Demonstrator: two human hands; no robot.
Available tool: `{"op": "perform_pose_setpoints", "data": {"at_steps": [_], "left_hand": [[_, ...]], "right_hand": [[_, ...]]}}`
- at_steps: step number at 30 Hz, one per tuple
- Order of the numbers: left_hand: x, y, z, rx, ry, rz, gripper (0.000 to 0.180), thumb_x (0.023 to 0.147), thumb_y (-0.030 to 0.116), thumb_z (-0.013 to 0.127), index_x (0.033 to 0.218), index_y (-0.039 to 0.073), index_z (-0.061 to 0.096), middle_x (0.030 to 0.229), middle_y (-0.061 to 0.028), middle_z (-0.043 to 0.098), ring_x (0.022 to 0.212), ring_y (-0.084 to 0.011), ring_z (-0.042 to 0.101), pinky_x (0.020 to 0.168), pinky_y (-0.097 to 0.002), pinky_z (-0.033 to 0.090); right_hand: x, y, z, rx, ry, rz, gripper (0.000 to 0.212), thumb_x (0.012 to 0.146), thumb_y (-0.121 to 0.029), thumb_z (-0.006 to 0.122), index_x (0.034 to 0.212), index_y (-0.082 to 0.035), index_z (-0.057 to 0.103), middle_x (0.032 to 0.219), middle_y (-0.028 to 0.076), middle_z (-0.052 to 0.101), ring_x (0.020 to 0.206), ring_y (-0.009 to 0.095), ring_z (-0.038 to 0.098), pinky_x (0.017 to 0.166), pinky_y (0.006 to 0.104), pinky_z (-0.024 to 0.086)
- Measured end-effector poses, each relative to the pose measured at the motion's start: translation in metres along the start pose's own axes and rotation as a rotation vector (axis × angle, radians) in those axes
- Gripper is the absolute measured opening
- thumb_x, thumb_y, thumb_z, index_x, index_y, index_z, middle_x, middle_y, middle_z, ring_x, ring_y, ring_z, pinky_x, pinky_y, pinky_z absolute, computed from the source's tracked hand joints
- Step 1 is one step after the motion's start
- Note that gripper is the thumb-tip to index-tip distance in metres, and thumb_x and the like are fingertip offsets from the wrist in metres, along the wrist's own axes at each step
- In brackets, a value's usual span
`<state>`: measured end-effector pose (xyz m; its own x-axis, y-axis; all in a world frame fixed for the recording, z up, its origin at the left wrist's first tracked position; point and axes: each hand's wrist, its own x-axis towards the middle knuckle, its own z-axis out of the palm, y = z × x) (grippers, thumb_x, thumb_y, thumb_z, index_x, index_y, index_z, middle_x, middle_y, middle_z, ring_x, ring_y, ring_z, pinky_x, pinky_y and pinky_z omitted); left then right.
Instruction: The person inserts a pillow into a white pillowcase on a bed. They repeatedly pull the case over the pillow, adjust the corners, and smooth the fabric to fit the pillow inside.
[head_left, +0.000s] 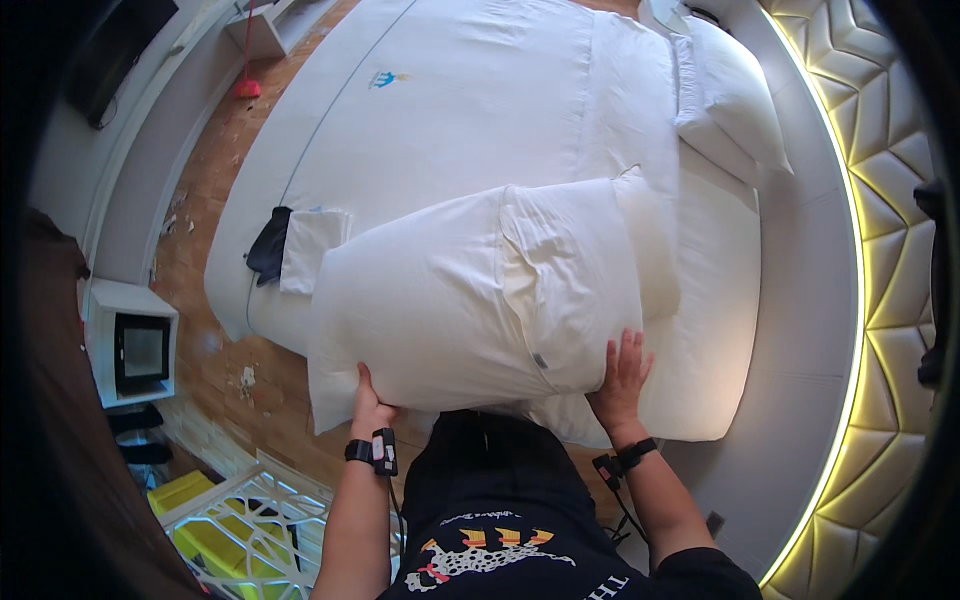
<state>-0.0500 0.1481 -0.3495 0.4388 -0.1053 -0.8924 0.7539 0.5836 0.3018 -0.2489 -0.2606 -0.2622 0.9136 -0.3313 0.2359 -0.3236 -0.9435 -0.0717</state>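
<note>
A plump white pillow (430, 290) in a white case lies across the near part of the bed, right in front of me. Its case has an overlapping flap with a small grey tag towards the right end. My left hand (372, 403) holds the pillow's near edge by the left corner, thumb on top and the other fingers hidden beneath. At the right end, my right hand (622, 385) rests against the pillow with its fingers stretched out and apart. Another white pillow (662, 270) shows partly from under the right end.
The white-sheeted bed (480, 90) carries a folded white cloth (312, 250) and a dark cloth (268, 245) on the left. More pillows (735, 90) lie at the far right, by the padded headboard wall (890, 290). A white cabinet (132, 340) and lattice panel (250, 525) stand left.
</note>
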Motion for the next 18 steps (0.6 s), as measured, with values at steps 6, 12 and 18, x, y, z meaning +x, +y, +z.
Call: {"op": "perform_pose_setpoints", "data": {"at_steps": [6, 12, 18], "left_hand": [[-0.032, 0.064, 0.112, 0.107, 0.032, 0.506, 0.056, 0.104, 0.039, 0.068, 0.138, -0.005, 0.06, 0.134, -0.0123, 0.069, 0.114, -0.0277, 0.069, 0.095, -0.0399, 0.058], [-0.122, 0.134, 0.219, 0.177, -0.272, 0.786, 0.043, 0.099, 0.025, 0.073, 0.128, -0.007, 0.068, 0.128, -0.0164, 0.07, 0.111, -0.0275, 0.069, 0.094, -0.04, 0.057], [-0.208, 0.112, 0.287, 0.491, -0.5, 1.172, 0.04, 0.1, 0.018, 0.07, 0.129, -0.01, 0.066, 0.126, -0.018, 0.07, 0.11, -0.0281, 0.068, 0.099, -0.0395, 0.053]], "right_hand": [[0.074, -0.003, -0.014, 0.229, 0.176, 0.076, 0.043, 0.081, 0.0, 0.067, 0.122, -0.011, 0.071, 0.113, 0.009, 0.074, 0.1, 0.032, 0.07, 0.084, 0.0478, 0.055], [0.11, -0.017, -0.142, 0.152, 0.422, 0.068, 0.03, 0.075, 0.004, 0.064, 0.102, -0.008, 0.071, 0.091, 0.009, 0.071, 0.086, 0.034, 0.067, 0.072, 0.0467, 0.053], [0.015, -0.017, -0.219, 0.169, 0.463, 0.26, 0.027, 0.072, 0.004, 0.062, 0.098, -0.002, 0.067, 0.084, 0.016, 0.065, 0.078, 0.04, 0.063, 0.069, 0.0506, 0.05]]}}
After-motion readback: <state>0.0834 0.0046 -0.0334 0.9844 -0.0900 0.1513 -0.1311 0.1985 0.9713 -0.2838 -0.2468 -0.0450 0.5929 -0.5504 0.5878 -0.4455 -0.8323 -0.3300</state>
